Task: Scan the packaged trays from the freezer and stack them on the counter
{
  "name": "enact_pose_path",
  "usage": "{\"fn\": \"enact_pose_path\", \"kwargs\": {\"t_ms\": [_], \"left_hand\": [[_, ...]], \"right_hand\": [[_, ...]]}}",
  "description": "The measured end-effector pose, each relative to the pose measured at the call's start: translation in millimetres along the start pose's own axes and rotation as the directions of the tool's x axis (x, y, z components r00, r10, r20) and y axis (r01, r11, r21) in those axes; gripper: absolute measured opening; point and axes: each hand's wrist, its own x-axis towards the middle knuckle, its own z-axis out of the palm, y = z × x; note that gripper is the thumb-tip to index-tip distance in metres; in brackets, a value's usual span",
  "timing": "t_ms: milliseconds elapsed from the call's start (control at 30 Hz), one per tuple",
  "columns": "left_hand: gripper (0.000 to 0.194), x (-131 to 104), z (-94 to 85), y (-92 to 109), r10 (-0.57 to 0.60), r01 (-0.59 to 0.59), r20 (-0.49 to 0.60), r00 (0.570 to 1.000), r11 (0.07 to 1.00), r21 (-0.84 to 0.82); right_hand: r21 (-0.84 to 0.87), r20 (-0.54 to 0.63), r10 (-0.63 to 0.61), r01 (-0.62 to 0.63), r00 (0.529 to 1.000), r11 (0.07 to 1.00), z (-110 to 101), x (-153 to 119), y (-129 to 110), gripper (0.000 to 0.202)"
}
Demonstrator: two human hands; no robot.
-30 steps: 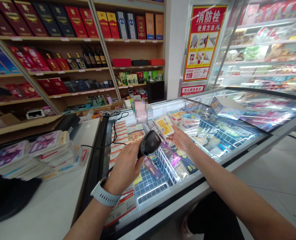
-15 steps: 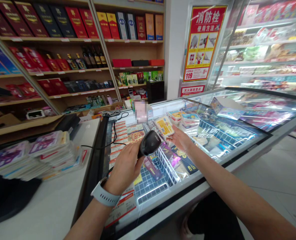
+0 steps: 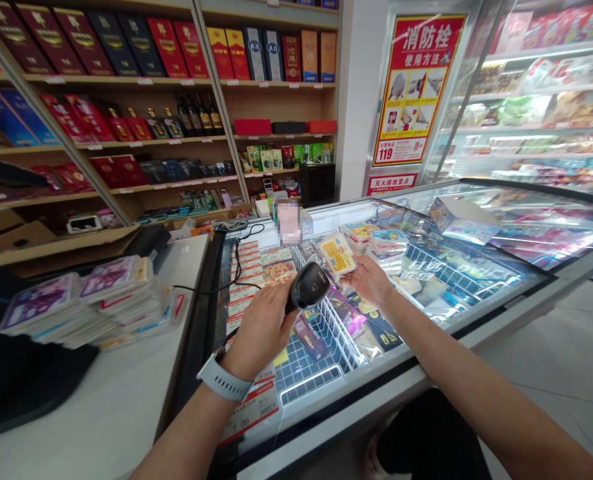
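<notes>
My left hand [image 3: 261, 323], with a watch on its wrist, is closed around the handle of a black barcode scanner [image 3: 310, 285]. The scanner's head points away from me, towards a small flat package. My right hand [image 3: 369, 280] grips this yellow and white package [image 3: 336, 255] by its near right edge and holds it up over the freezer's glass top. A short gap lies between scanner and package. Just beyond are more flat packs [image 3: 387, 240] in clear plastic on the glass.
Below me is a glass-topped chest freezer [image 3: 416, 353] with wire baskets [image 3: 346, 347]. Stacks of flat packs [image 3: 126, 293] stand on the white counter [image 3: 126, 393] at left. A black cable [image 3: 237, 267] crosses the freezer edge. An open box [image 3: 463, 220] sits farther right on the glass.
The whole view has shifted slightly, so everything appears a little farther right. Both hands keep their holds on the scanner and the package, which stay close together.
</notes>
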Motion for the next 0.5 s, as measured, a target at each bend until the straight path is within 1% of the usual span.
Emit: {"fn": "enact_pose_path", "kwargs": {"t_ms": [100, 167, 233, 300, 367, 400, 467, 500], "left_hand": [[0.047, 0.1, 1.5, -0.2, -0.016, 0.016, 0.008, 1.000, 1.000, 0.006], [0.045, 0.3, 2.2, 0.5, -0.023, 0.023, 0.027, 0.999, 1.000, 0.003], [0.045, 0.5, 2.5, 2.1, -0.037, 0.037, 0.048, 0.998, 0.999, 0.001], [0.045, 0.3, 2.6, 4.1, -0.049, 0.049, 0.058, 0.997, 0.999, 0.004], [0.044, -0.1, 3.0, 5.8, -0.048, 0.048, 0.062, 0.997, 0.999, 0.002], [0.044, -0.4, 3.5, 6.3, -0.043, 0.044, 0.063, 0.997, 0.999, -0.003], [0.043, -0.9, 5.1, 6.6, -0.034, 0.035, 0.060, 0.998, 0.999, -0.016], [0.042, -1.2, 6.2, 6.5, -0.030, 0.032, 0.060, 0.998, 0.999, -0.023]], "right_hand": [[0.021, -0.011, -0.028, 0.028, 1.000, 0.999, 0.4, -1.4, -1.7, 0.033], [0.005, -0.042, -0.060, 0.061, 0.997, 0.998, 1.2, -2.3, -3.1, 0.031], [-0.044, -0.070, -0.121, 0.118, 0.990, 0.992, 4.5, -3.8, -5.5, 0.031], [-0.126, -0.066, -0.209, 0.199, 0.976, 0.972, 13.0, -7.1, -10.0, 0.033], [-0.262, -0.047, -0.325, 0.302, 0.944, 0.916, 29.3, -13.3, -17.1, 0.036], [-0.345, -0.031, -0.386, 0.353, 0.922, 0.870, 41.0, -17.7, -21.4, 0.037], [-0.507, 0.030, -0.494, 0.439, 0.869, 0.742, 70.8, -28.4, -30.3, 0.039], [-0.569, 0.085, -0.521, 0.470, 0.849, 0.674, 88.3, -34.0, -34.0, 0.039]]}}
